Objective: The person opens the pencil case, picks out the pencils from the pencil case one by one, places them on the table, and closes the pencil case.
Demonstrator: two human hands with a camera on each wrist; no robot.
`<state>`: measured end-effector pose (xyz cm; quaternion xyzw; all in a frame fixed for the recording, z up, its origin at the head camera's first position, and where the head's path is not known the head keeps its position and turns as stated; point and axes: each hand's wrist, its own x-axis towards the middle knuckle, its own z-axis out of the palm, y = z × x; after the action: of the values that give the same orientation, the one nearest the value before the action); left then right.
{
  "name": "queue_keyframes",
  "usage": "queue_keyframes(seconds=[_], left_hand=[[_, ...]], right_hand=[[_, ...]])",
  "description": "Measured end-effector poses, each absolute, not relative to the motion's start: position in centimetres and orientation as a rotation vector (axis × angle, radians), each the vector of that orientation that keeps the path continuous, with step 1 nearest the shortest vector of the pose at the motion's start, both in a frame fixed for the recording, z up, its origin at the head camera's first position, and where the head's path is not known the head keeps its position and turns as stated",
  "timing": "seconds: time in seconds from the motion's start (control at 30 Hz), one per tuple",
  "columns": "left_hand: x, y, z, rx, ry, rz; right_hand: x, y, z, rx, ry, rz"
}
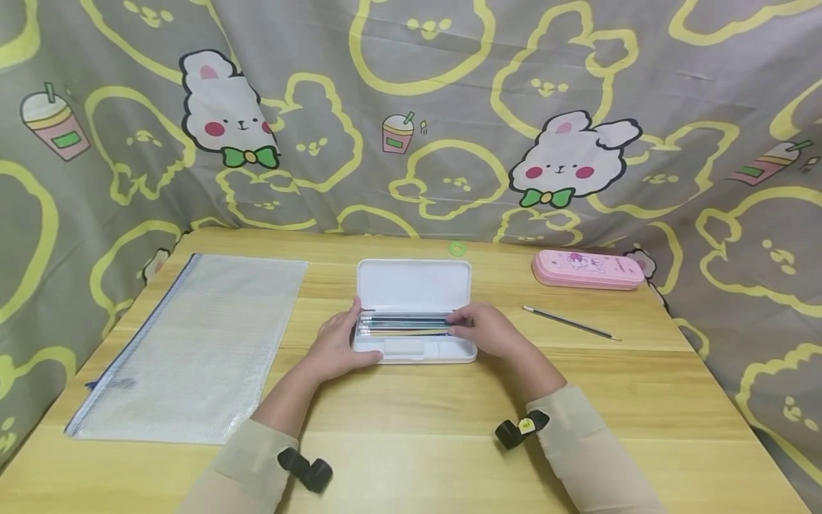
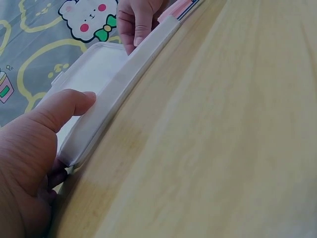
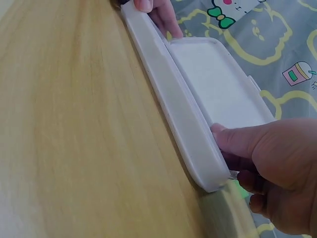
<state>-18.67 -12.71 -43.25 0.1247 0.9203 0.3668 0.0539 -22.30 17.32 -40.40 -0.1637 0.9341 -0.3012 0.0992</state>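
Pencils, slim and in dark and pale colours, lie side by side in an open white rectangular plastic case at the centre of the frame, its lid tipped back toward the top. The left hand grips the case's left end, thumb over the near corner and fingers along the side. The right hand reaches over the right end with bent fingers and thumb at the pencils' right ends; whether they pinch one, I cannot tell.

The step in hand looks like settling the pencils, and it calls for a light touch: the left hand should brace the case against the pale wood-grain table while the right lines the shafts up parallel, flat and below the rim, pressing no point against the wall. A thin dark white-ended pencil lies apart, right of centre, near a pink rounded pencil case.
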Motion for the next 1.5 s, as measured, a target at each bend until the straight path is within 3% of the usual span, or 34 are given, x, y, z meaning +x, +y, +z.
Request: queue_keyframes(seconds=[0.87,1.5], left_hand=[[-18.7,-12.8,-43.2,0.388,2.805,1.121],[-18.7,-12.8,-43.3,0.387,2.800,1.116]], right_hand=[[-22.0,19.2,-40.3,-0.459,2.697,-1.099],[-18.0,31.8,-39.1,-0.250,2.998,-1.020]])
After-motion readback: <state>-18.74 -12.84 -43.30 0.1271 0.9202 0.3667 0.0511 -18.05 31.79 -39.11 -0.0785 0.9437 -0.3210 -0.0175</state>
